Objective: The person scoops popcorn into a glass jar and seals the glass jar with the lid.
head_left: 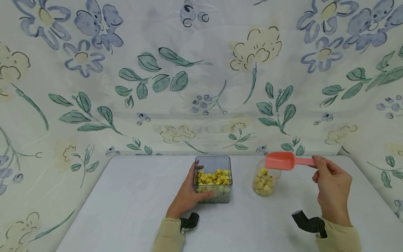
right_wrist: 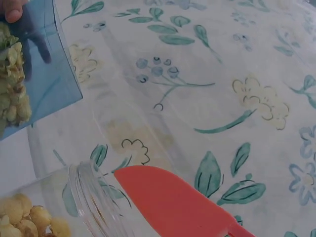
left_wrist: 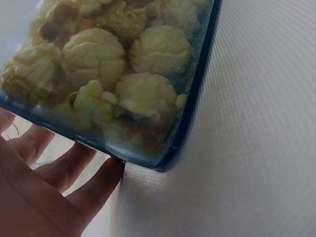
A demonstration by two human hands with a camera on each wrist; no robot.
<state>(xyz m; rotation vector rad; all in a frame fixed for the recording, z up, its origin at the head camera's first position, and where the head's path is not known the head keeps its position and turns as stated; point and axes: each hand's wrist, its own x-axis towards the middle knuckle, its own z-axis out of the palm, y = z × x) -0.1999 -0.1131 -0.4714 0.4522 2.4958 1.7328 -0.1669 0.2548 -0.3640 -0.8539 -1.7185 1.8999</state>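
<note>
Now, unsupported, the clear popcorn jar (head_left: 273, 182) could be toppled if clipped by the coral scoop (head_left: 279, 161). The scoop is pinched by its handle in the right hand (head_left: 335, 185), right of the jar, and held above its mouth; left of the jar, the square tub (head_left: 222, 196) is gripped by the left hand (head_left: 188, 191).

White table (head_left: 126, 213), square popcorn container (head_left: 221, 198), jar (head_left: 267, 177)

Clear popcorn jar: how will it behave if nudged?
The jar is probably light for its size, being partly filled with puffy popcorn. It looks smooth, so may be slippery. Round, it would likely roll if tipped, and spill: no lid shows.
</note>
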